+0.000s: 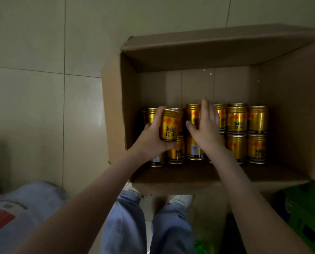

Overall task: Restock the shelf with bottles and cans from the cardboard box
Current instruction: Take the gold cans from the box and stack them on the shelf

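Left hand (153,138) grips a gold Red Bull can (171,125) inside the cardboard box (120,99). Right hand (206,131), fingers straight, holds nothing. Many stacked cans (256,120) await shelving.

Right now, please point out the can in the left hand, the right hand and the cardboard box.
held can (171,125): head view, its gold label.
right hand (207,133): head view, back of the hand.
cardboard box (130,99): head view, its left wall.
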